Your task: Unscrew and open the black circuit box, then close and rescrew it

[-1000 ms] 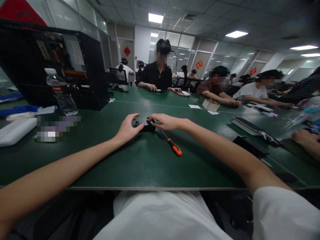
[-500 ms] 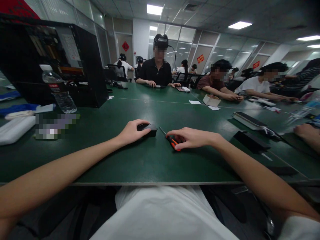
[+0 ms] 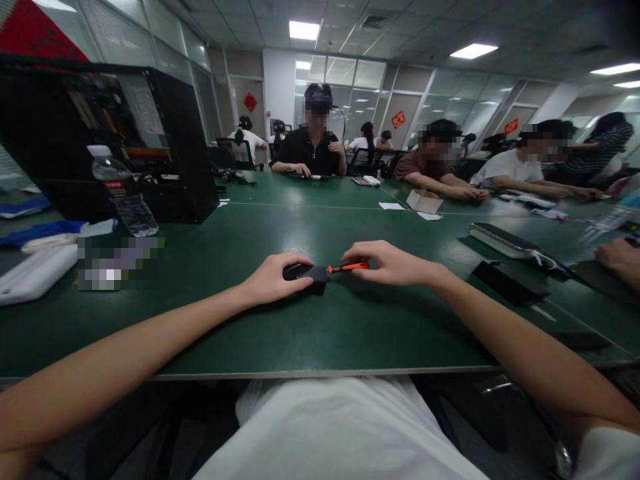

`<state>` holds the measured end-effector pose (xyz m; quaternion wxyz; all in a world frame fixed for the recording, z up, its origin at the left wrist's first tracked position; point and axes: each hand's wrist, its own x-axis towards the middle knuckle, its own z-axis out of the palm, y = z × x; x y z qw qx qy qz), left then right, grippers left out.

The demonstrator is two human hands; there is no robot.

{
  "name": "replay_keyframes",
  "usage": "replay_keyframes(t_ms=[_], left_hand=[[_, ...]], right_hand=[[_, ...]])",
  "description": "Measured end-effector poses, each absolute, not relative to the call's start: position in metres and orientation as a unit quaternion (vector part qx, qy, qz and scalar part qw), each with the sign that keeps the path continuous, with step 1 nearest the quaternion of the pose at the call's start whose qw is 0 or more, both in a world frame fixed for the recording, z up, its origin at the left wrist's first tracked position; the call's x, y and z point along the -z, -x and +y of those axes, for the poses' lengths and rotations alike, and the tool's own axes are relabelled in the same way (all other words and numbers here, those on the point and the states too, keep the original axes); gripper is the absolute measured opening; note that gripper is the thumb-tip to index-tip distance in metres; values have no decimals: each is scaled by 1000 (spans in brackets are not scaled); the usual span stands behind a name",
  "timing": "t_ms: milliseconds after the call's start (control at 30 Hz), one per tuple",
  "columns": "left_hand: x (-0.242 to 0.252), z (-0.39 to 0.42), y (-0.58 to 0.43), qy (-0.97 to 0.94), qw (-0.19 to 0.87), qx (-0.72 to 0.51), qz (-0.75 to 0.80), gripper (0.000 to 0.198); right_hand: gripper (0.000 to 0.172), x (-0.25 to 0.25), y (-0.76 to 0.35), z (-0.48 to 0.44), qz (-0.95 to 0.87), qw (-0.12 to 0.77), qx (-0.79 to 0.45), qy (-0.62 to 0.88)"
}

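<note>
My left hand (image 3: 277, 279) is closed around a small black box-shaped object (image 3: 316, 279) that rests on the green table. What exactly the object is I cannot make out. In my right hand (image 3: 383, 262) is a screwdriver with an orange and black handle (image 3: 345, 268), pinched between thumb and fingers. It lies nearly level and points left, its tip end at the right side of the black object. Whether the tip touches or enters the object is too small to tell.
At left stand a black computer case (image 3: 183, 147) and a water bottle (image 3: 130, 197). A white pouch-like item (image 3: 37, 273) lies in front of them. On the right are a black bar-shaped block (image 3: 507, 283) and a notebook-like object (image 3: 505, 241). Other people sit around the table.
The screwdriver has swung from a slant to nearly level, and its tip end has come to the black object. My left hand has shifted slightly right and nearer with the object.
</note>
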<state>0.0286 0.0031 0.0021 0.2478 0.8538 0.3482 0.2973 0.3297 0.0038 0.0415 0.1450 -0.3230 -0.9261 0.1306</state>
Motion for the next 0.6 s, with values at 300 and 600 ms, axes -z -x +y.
replay_keyframes(t_ms=[300, 600], left_hand=[[-4, -1, -30, -856, 260, -290, 339, 39], [-3, 0, -30, -857, 260, -289, 338, 39]], right_hand=[[26, -43, -329, -3, -842, 395, -191, 314], [32, -26, -305, -9, -707, 509, -428, 243]])
